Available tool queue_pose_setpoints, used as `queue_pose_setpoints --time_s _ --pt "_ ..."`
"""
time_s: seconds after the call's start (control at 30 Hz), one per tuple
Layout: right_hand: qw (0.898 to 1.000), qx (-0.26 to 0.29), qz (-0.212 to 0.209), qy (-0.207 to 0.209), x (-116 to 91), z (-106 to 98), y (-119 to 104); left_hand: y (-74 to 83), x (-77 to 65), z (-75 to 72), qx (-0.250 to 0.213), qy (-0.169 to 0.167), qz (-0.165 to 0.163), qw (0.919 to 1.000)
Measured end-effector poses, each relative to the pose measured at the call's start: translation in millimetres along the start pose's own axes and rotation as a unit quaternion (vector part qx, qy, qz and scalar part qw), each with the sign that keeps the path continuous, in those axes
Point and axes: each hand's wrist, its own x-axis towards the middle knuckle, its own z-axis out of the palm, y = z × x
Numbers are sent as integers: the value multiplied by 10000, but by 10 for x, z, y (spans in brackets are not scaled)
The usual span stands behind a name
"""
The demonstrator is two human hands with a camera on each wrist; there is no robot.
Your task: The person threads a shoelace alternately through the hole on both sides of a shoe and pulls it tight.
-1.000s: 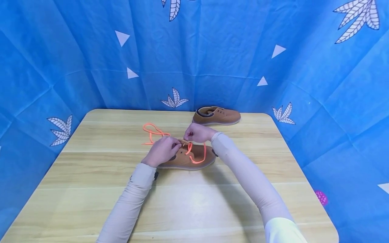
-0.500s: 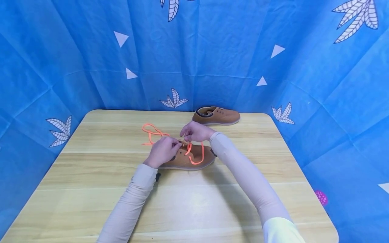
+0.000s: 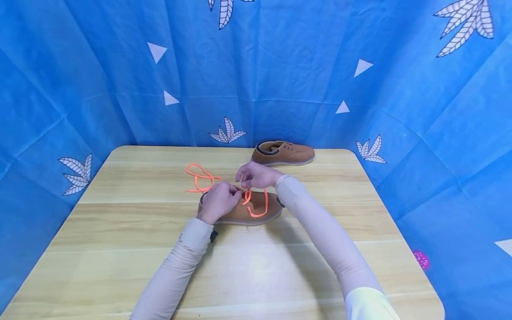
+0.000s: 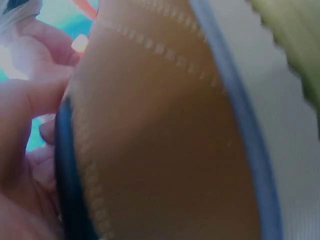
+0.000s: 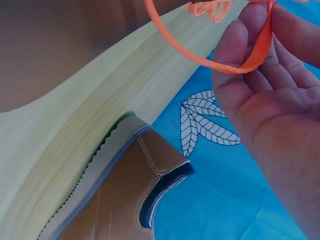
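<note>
A brown lace-up shoe [image 3: 244, 216] lies on the table with its toe to the right, beneath both hands. My left hand [image 3: 219, 203] reaches over its opening and pinches the upper near the eyelets. In the left wrist view, the thumb and fingers [image 4: 47, 85] curl at the edge by the dark collar [image 4: 67, 165]. An orange shoelace [image 3: 256, 215] runs through the shoe, one end hanging over the near side. My right hand [image 3: 258, 175], just above the eyelets, pinches the lace; in the right wrist view a stretch of lace [image 5: 220, 65] loops down from the fingers.
A second brown shoe [image 3: 285, 153], its eyelets unlaced, stands at the table's back edge beyond the right hand. More orange lace [image 3: 197, 178] lies in a loose loop left of the hands. Blue patterned cloth [image 3: 304, 58] hangs around the wooden table [image 3: 120, 249].
The left hand has shifted slightly right along the shoe, uncovering its heel. The right hand has moved a little left, its fingers less tightly curled.
</note>
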Motion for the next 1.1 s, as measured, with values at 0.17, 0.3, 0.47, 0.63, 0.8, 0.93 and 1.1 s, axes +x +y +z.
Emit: queue_pose_setpoints --time_s 0.17,0.3,0.47,0.63,0.8,0.93,1.1 --pt "9997 -109 -27 198 -65 11 68 45 4 36 81 203 -73 9997" --pt "9994 -35 -18 345 -314 9 287 97 4 56 -16 278 -11 9996" --pt "9988 356 337 62 -725 113 648 113 -9 47 15 321 -44 9995" --pt "9996 128 221 94 -870 293 782 105 -31 -30 19 421 -71 9991" --pt "9964 -606 71 595 -877 392 747 124 -45 -66 81 332 -10 9994" --pt "9946 -843 156 587 -880 417 699 163 -99 -92 184 347 -28 9992" --pt "9940 -925 224 530 -875 426 683 272 -240 -190 302 314 61 9990"
